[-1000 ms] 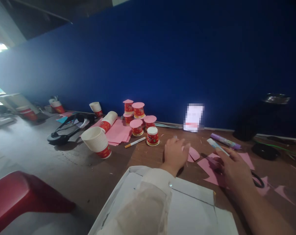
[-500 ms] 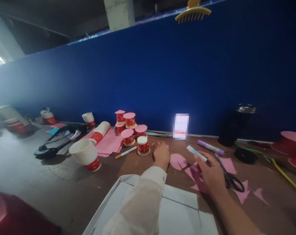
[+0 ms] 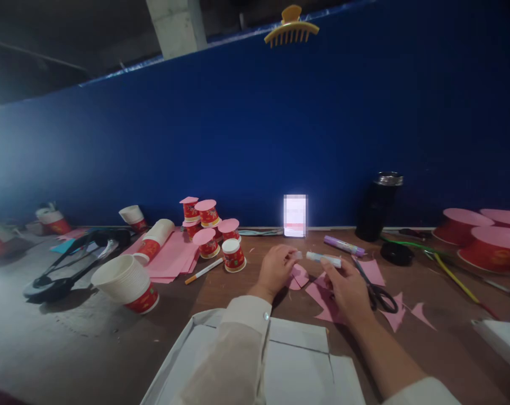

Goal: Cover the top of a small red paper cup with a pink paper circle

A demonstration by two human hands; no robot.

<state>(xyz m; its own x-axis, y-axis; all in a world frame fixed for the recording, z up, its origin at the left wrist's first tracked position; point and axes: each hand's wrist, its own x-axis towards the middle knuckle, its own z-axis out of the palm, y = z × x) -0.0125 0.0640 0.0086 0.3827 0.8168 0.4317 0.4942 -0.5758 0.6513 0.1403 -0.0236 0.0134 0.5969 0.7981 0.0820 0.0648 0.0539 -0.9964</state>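
My right hand [image 3: 345,287] grips a white and light-blue glue stick [image 3: 323,259], its tip pointing left. Facing that tip, my left hand [image 3: 277,269] pinches a small translucent cap [image 3: 296,255]; a narrow gap separates cap and stick. Partly hidden below my left fingers is a pink paper circle [image 3: 298,278] with a slit. Pink scraps [image 3: 325,298] lie under and around my right hand, beside black-handled scissors [image 3: 381,297]. Left of my hands stands a red paper cup piece [image 3: 233,256] with a white top.
Pink-topped red cup pieces [image 3: 206,243] are stacked near the blue partition [image 3: 238,124]. Stacked paper cups [image 3: 122,281], pink sheets [image 3: 174,261] and a marker [image 3: 204,270] lie left. A lit phone [image 3: 295,216], purple tube [image 3: 344,246] and black bottle [image 3: 375,208] stand or lie behind.
My left hand has come up from the table holding the cap. My right hand has brought the glue stick close to it, now more level. The view has swung right.
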